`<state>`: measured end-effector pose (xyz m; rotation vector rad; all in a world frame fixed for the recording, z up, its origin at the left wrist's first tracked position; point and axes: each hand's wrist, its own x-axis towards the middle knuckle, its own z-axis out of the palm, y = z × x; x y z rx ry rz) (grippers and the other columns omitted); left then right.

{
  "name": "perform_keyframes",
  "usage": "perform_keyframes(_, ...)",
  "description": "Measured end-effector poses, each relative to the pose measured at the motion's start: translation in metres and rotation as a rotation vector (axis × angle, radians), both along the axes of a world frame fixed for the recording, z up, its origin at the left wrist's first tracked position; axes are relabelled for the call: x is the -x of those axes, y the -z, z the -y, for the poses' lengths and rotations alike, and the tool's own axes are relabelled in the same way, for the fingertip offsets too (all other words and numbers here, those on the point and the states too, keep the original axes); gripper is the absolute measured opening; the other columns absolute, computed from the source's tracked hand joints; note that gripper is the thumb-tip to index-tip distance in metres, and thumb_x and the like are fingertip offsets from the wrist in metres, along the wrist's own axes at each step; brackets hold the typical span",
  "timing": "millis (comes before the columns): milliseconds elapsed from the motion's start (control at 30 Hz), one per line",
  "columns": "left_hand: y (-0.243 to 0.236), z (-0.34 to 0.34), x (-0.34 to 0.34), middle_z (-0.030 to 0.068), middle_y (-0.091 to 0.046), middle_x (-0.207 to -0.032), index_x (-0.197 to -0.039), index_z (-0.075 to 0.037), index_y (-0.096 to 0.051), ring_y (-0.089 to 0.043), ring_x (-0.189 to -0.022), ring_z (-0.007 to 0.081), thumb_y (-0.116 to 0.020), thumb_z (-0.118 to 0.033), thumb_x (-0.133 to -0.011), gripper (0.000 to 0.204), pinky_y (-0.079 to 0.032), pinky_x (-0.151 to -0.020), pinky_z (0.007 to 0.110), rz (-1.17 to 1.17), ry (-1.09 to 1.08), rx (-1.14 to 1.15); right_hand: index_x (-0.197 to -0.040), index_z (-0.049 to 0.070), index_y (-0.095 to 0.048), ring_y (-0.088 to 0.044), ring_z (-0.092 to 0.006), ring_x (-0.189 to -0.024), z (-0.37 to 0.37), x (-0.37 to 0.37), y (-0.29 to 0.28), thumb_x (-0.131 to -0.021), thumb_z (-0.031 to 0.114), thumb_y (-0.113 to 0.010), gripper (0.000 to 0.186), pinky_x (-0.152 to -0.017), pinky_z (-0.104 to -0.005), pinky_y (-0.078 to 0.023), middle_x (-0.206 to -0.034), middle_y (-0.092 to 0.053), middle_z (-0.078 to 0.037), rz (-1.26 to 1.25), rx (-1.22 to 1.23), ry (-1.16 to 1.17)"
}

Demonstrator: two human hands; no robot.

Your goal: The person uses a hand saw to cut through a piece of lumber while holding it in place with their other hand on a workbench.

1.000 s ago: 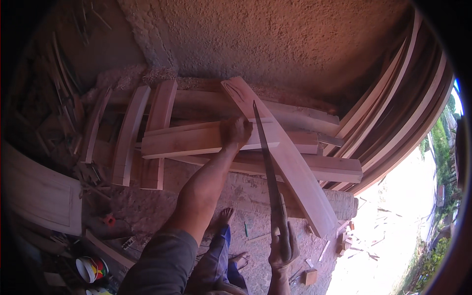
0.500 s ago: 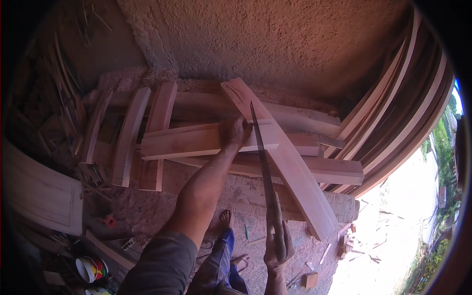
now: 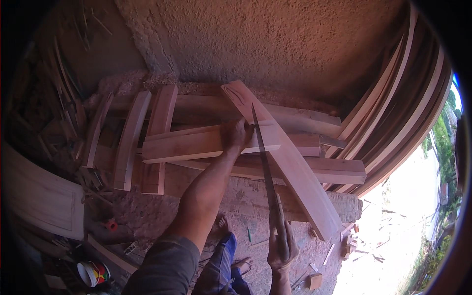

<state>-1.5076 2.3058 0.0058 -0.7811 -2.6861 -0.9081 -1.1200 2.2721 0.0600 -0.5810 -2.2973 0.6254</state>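
Note:
My left hand (image 3: 238,134) is closed around a pale wooden plank (image 3: 189,143), beside its right end. That plank lies crosswise over other timber. Its right end rests on a long diagonal board (image 3: 307,189). In my right hand (image 3: 283,250), fingers stretched along the handle, is a handsaw (image 3: 266,169). The narrow, dark blade points away from me and crosses the plank just right of my left hand. The blade's tip reaches over the diagonal board's upper part. From this angle I cannot tell how deep the blade sits in the wood.
Three short beams (image 3: 132,140) lie side by side at the left. Heavy timbers (image 3: 319,169) lie beneath the plank. Long curved boards (image 3: 418,113) lean at the right, near a rough wall (image 3: 290,44). Offcuts and a paint bucket (image 3: 93,273) are on the floor by my bare feet.
The view has shifted slightly. My left hand stays on the plank, and the saw remains across it in nearly the same place.

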Motion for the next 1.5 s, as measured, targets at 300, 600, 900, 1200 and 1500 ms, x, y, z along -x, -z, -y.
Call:
perform_keyframes(300, 0.007, 0.001, 0.004, 0.0142, -0.074, -0.087, -0.084, -0.011, -0.071, -0.069, -0.087, 0.0377, -0.069, -0.039, -0.086, 0.029, -0.049, -0.087, 0.049, 0.004, -0.012, -0.009, -0.129, 0.001, -0.067, -0.074, -0.0360, -0.103, 0.009, 0.000, -0.019, -0.082, -0.005, -0.071, 0.048, -0.083, -0.0394, -0.061, -0.121, -0.071, -0.023, 0.019, 0.050, 0.018)
perform_keyframes(600, 0.004, 0.000, 0.001, 0.0126, -0.074, -0.088, -0.083, -0.010, -0.070, -0.069, -0.090, 0.0358, -0.070, -0.037, -0.087, 0.027, -0.048, -0.088, 0.048, -0.017, 0.015, -0.004, -0.130, -0.003, -0.066, -0.074, -0.0400, -0.096, 0.003, 0.003, -0.014, -0.084, -0.002, -0.068, 0.046, -0.076, -0.0403, -0.061, -0.122, -0.070, -0.026, 0.026, 0.027, 0.000)
perform_keyframes(900, 0.009, 0.000, 0.001, 0.0124, -0.074, -0.086, -0.084, -0.011, -0.070, -0.069, -0.087, 0.0370, -0.070, -0.036, -0.087, 0.025, -0.050, -0.083, 0.050, -0.078, 0.009, -0.015, -0.132, -0.003, -0.064, -0.072, -0.0407, -0.104, 0.000, -0.005, -0.020, -0.084, 0.000, -0.068, 0.049, -0.080, -0.0409, -0.060, -0.124, -0.069, -0.025, 0.029, 0.071, -0.026)
perform_keyframes(1200, 0.009, 0.000, 0.003, 0.0128, -0.073, -0.082, -0.084, -0.010, -0.070, -0.070, -0.081, 0.0383, -0.072, -0.036, -0.086, 0.026, -0.052, -0.078, 0.052, -0.146, 0.009, -0.004, -0.130, 0.001, -0.067, -0.074, -0.0389, -0.099, 0.011, -0.051, 0.002, -0.081, 0.009, -0.074, 0.050, -0.077, -0.0398, -0.061, -0.123, -0.070, -0.023, 0.116, 0.027, 0.013)
perform_keyframes(1500, 0.002, -0.004, -0.002, 0.0131, -0.073, -0.086, -0.083, -0.010, -0.069, -0.069, -0.087, 0.0368, -0.069, -0.032, -0.088, 0.023, -0.049, -0.082, 0.051, -0.055, 0.027, -0.032, -0.133, -0.001, -0.063, -0.070, -0.0384, -0.111, -0.026, 0.040, -0.007, -0.087, 0.005, -0.070, 0.047, -0.086, -0.0407, -0.059, -0.127, -0.068, -0.022, -0.052, 0.067, -0.078)
